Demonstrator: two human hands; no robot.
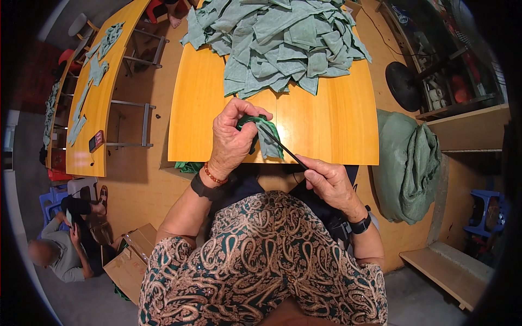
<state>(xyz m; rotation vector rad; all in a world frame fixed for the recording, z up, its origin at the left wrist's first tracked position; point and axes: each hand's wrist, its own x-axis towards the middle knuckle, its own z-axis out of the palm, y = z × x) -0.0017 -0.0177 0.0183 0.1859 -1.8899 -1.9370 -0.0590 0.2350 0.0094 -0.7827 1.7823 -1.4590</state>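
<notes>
Above the front edge of the yellow wooden table (337, 122), my left hand (229, 133) is closed on a small folded piece of green cloth (268, 142). Its bright green edge shows along one side, and a loose end hangs down from my fingers. Between the thumb and fingers of my right hand (330, 182) is a thin black rod (288, 151). The rod slants up to the left, and its far end meets the cloth close to my left thumb. Whether that end goes inside the fold I cannot tell.
A large heap of grey-green cloth pieces (288, 43) covers the table's far part. On the right stand a bulging green sack (405, 168) and shelves (462, 127). To the left are another table (111, 70) with cloth strips, a cardboard box (130, 261) and a seated person (68, 244).
</notes>
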